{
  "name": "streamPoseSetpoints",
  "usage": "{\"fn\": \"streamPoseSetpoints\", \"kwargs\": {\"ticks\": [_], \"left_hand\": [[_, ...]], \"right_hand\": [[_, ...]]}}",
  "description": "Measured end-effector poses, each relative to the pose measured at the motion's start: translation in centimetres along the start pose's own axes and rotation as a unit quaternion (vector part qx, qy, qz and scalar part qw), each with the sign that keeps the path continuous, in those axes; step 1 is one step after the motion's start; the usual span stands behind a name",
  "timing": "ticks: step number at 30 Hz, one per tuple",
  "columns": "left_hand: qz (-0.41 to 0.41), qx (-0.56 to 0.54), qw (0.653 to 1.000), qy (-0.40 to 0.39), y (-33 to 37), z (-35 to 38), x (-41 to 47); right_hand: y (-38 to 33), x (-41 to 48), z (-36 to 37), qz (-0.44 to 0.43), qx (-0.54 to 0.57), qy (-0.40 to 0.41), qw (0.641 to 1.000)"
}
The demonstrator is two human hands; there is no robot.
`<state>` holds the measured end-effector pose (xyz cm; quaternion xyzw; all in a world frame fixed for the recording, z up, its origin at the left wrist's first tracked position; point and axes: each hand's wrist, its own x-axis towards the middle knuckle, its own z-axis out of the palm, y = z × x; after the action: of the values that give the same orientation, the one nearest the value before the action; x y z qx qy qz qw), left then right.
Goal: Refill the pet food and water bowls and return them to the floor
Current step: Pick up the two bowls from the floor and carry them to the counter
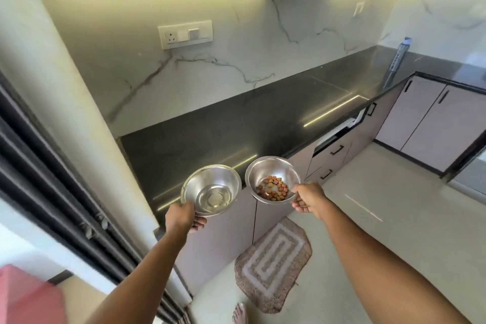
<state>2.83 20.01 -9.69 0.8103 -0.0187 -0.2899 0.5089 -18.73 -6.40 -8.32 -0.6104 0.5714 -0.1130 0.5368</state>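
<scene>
Steel plain bowl (210, 189) gripped in my left fingers (200, 221), kibble bowl (272, 171) pinched in my right fingers (298, 204), both over the front edge of the worktop (263, 113). Can't tell if the plain one holds water.

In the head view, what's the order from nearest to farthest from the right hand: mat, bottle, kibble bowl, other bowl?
1. The kibble bowl, held in the right hand.
2. The other bowl, just to its left.
3. The mat, on the floor below.
4. The bottle, far right on the counter.
</scene>
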Motion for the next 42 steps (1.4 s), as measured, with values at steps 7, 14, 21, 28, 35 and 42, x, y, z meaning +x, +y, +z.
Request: {"fn": "streamPoseSetpoints", "kwargs": {"ticks": [7,14,21,28,35,42], "left_hand": [[0.006,-0.011,1.0,0.011,5.9,3.6,10.2],[0.011,-0.005,1.0,0.028,11.8,6.2,16.4],[-0.011,-0.032,0.997,0.07,14.4,8.9,21.7],[-0.062,-0.06,0.987,0.135,15.7,12.5,25.1],[-0.109,-0.053,0.975,0.185,16.2,14.7,26.2],[-0.144,-0.046,0.967,0.205,16.3,15.8,26.3]], "right_hand": [[-6.5,9.7,1.3,-0.013,-0.039,-0.032,0.999],[-13.5,18.8,2.6,-0.027,-0.043,-0.059,0.997],[-18.9,27.7,4.0,-0.036,-0.077,-0.092,0.992],[-23.3,37.0,5.5,-0.053,-0.137,-0.156,0.977],[-26.6,44.1,6.9,-0.078,-0.201,-0.233,0.948],[-27.5,47.9,6.9,-0.1,-0.266,-0.279,0.917]]}}
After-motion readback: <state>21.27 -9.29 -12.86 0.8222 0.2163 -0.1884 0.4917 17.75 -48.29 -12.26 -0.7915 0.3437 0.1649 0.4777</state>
